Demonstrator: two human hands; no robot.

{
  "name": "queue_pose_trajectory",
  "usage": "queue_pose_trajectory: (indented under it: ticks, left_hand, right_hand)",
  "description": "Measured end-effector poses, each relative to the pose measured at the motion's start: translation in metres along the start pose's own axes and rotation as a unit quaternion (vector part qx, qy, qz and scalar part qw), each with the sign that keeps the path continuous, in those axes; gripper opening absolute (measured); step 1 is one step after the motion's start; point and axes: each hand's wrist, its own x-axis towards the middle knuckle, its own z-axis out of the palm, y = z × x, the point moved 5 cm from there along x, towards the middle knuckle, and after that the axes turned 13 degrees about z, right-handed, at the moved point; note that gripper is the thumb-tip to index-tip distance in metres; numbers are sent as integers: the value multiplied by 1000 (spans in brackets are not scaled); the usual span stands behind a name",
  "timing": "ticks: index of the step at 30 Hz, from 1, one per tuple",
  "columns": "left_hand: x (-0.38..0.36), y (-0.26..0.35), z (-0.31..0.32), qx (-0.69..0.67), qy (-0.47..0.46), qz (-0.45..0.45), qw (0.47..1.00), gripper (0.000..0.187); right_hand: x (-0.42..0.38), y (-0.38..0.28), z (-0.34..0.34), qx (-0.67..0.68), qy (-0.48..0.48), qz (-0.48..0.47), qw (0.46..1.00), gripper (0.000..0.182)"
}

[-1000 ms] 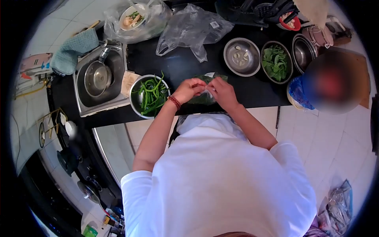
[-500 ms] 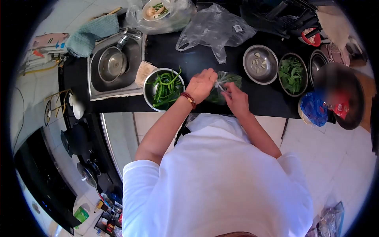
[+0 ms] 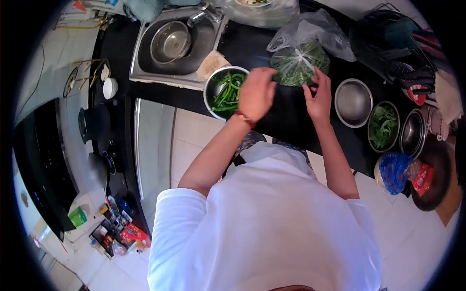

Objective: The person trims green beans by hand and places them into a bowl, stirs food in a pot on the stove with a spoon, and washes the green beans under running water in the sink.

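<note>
Bag of greens (image 3: 299, 64) near counter's back edge, left hand (image 3: 256, 93) gripping it, right hand (image 3: 319, 96) open beside

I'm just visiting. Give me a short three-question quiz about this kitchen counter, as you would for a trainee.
1. True or false: the bowl of green beans sits beside the person's left hand.
2. What fills the clear plastic bag in front of both hands? A) leafy greens B) eggs C) rice
3. What lies in the sink?

Key:
1. True.
2. A.
3. A metal bowl. The right hand is by the bag, not the sink.
</note>
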Motion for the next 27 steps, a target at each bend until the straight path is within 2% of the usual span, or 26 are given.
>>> queue_pose_trajectory:
  ticks: [2, 3, 4, 6, 8, 9, 10, 12, 14, 16, 18, 20, 23, 26, 27]
  left_hand:
    - [-45, -52, -30, 66, 73, -114, 989, 33]
    - [-77, -81, -43, 97, 94, -196, 971, 35]
    - [-109, -107, -55, 133, 124, -244, 952, 35]
    - [-171, -155, -66, 122, 120, -393, 903, 35]
    - [-211, -195, -49, 5, -4, -459, 889, 36]
    - [-216, -198, -42, -102, -22, -530, 842, 37]
    - [-218, -191, -30, -208, -41, -589, 780, 41]
    - [-208, -188, -30, -219, -92, -592, 770, 40]
    - [-222, -208, -14, -300, -117, -632, 705, 36]
    - [-216, -211, -25, -326, -100, -614, 712, 34]
    - [-223, -230, -33, -348, -69, -615, 704, 28]
    - [-205, -239, -77, -337, -70, -592, 729, 26]
    - [-202, -283, -119, -331, -46, -563, 756, 30]
    - [-188, -323, -163, -339, -15, -552, 762, 28]
    - [-181, -333, -178, -328, -15, -554, 765, 28]
  right_hand:
    - [-5, 15, 13, -15, -38, -5, 999, 51]
    - [-10, 14, 19, 17, -45, 12, 999, 40]
    - [-17, 18, 29, 13, -66, 23, 997, 39]
    - [-31, 33, 57, 5, -103, 38, 994, 37]
    - [-45, 30, 85, 17, -124, 32, 992, 35]
    - [-52, 26, 99, 31, -143, 52, 988, 35]
    - [-57, 30, 115, 67, -163, 111, 978, 35]
    - [-64, 34, 147, 134, -199, 226, 944, 35]
    - [-62, 13, 161, 103, -172, 209, 957, 35]
    - [-51, -7, 165, 51, -142, 184, 971, 33]
    - [-42, -23, 180, 104, -149, 230, 956, 27]
    - [-36, -63, 198, 111, -144, 254, 950, 26]
    - [-20, -94, 234, 45, -14, 88, 995, 25]
    - [-9, -148, 271, 77, -11, 76, 994, 26]
    - [-1, -159, 280, 59, -9, 37, 998, 28]
